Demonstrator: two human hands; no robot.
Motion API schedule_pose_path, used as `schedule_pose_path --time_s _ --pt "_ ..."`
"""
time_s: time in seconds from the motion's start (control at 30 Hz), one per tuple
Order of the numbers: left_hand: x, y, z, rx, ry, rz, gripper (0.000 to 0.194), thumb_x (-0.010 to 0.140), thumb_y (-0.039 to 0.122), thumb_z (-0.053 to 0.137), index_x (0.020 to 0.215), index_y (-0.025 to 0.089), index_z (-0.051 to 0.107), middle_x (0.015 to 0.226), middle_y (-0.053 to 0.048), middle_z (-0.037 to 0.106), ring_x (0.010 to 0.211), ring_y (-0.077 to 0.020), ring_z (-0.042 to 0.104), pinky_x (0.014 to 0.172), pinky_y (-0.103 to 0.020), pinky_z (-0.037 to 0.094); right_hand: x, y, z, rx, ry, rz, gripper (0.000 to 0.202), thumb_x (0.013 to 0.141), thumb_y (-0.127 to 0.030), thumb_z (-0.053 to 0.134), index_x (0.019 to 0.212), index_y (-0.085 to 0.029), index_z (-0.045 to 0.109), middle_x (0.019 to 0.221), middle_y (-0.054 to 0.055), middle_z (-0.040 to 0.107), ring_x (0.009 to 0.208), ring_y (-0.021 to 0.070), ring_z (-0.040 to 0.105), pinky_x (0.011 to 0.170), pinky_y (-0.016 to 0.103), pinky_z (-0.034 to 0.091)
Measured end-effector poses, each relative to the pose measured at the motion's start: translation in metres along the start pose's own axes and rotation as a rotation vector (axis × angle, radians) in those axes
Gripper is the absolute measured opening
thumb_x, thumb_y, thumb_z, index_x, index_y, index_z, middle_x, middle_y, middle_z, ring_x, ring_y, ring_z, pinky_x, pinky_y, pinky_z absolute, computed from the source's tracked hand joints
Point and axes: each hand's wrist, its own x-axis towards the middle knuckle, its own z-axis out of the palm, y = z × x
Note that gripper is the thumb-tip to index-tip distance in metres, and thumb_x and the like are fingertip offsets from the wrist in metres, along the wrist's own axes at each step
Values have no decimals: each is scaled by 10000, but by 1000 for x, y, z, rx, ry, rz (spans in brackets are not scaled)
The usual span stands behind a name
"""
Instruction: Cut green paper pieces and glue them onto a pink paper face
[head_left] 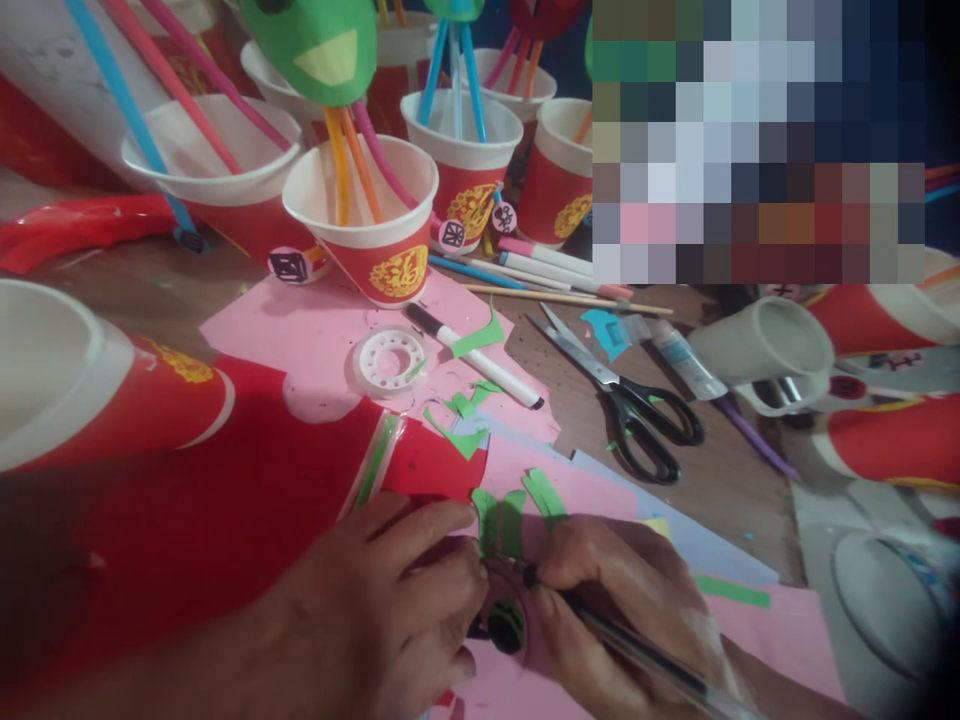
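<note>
My right hand (630,610) is closed round a pen (637,655) with a clear barrel, its tip down near the rim of a small round piece with a dark centre (506,625). My left hand (390,590) is closed with bent fingers on the left side of that round piece, partly covering it. I cannot tell what the piece is made of. It rests over pink paper (780,640). Green paper strips (512,520) lie just beyond both hands. Red paper (247,510) spreads under and left of my left hand.
Black-handled scissors (611,385), a white marker (480,360) and a white plastic ring (390,362) lie beyond my hands. Red-and-white paper cups (397,265) with coloured sticks stand at the back. One cup (180,400) lies at left. A glue tube (686,360) and a white mug (757,350) are at right.
</note>
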Motion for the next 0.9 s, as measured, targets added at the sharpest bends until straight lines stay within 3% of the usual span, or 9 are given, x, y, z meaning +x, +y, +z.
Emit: schedule_pose_path --time_s 0.27,0.4,0.5,0.63,0.77,0.9 --pt "-2 -2 3 -64 -26 21 181 799 345 579 664 238 632 901 37 639 1059 -204 480 876 -352 380 -2 4 1 93 -16 31 177 647 -65 513 710 -218 449 501 -67 447 404 67 425 394 183 331" --pt "-3 -2 5 -38 -27 26 143 808 339 570 718 250 637 903 55 642 1065 -198 473 880 -344 374 -3 3 -1 99 -23 96 144 665 -88 517 679 -214 447 477 -66 452 374 68 422 371 186 319" --pt "-3 -1 7 7 26 2 143 841 321 527 825 240 643 930 49 652 1058 -198 476 880 -344 362 -4 1 -3 159 -2 232 109 754 -138 521 716 -219 460 449 -80 440 357 68 405 348 179 307" --pt "0 3 6 -2 118 -65 224 875 346 464 920 214 640 869 24 665 1026 -181 503 895 -315 358 -3 0 -5 310 207 396 31 821 -222 526 809 -230 500 551 -49 537 438 85 476 380 171 374" --pt "4 4 -2 -52 184 -86 202 887 290 452 935 208 631 847 17 664 1014 -160 521 918 -277 361 3 0 -7 421 418 384 109 814 -213 563 903 -262 521 726 -27 623 596 102 580 519 194 480" --pt "4 1 -12 -114 183 -24 148 873 191 472 964 190 589 947 -7 650 1011 -134 531 873 -238 410 11 0 -14 416 473 405 151 802 -190 596 921 -264 539 814 -26 633 663 100 598 571 196 492"
